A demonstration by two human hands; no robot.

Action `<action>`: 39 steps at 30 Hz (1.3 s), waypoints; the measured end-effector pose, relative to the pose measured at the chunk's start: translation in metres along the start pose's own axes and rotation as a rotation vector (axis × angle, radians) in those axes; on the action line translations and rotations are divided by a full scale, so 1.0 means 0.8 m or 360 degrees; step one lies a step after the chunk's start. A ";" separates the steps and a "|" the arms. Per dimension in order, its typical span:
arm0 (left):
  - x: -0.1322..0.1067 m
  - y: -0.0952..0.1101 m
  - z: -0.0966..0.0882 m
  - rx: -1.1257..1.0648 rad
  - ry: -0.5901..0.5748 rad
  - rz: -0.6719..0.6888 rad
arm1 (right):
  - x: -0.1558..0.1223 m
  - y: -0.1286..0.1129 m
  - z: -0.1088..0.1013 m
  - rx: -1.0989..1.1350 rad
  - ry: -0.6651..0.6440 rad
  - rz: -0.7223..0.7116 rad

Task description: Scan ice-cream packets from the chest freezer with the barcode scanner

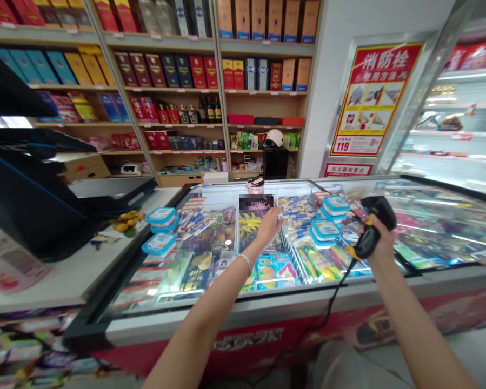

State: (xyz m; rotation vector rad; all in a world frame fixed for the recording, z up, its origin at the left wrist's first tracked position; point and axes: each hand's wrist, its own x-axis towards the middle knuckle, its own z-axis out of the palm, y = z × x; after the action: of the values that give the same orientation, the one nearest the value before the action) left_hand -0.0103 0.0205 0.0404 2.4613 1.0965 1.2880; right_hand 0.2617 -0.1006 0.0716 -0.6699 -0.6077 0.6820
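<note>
My left hand (268, 228) reaches out over the chest freezer (167, 319), a pale bracelet on its wrist. Its fingers close on the lower right corner of a dark rectangular item with a pink pattern (263, 204); part of that item is pixelated, so its kind is unclear. Just behind it stands a small pink and white object with a black top (255, 186). A black and yellow barcode scanner (379, 212) is gripped in my right hand (383, 246), raised above the freezer's right half. The scanner's cable (332, 302) hangs down across the freezer front.
Blue-lidded tubs (325, 229) sit on the freezer glass at right, and more tubs (160, 243) at left. Beyond the counter (78, 283), left, stands a dark checkout machine (19, 200) near some yellow fruit (128, 220). Shelves (178, 94) of boxes line the back.
</note>
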 end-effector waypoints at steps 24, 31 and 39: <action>0.029 0.020 0.065 0.0307 -0.0272 -0.0135 | 0.011 0.034 -0.077 -0.0159 0.0388 0.0433; 0.040 0.007 -0.062 -0.0166 0.0200 -0.0273 | -0.007 -0.024 -0.008 0.0030 0.0082 0.0141; -0.028 -0.082 -0.203 -0.0322 0.0635 -0.0376 | -0.032 -0.021 0.139 0.0060 -0.0384 0.0130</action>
State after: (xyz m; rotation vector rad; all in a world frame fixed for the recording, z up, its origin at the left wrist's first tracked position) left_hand -0.1773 0.0223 0.0977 1.9124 1.2245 1.7558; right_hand 0.1744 -0.0903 0.1467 -0.5839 -0.7911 0.8559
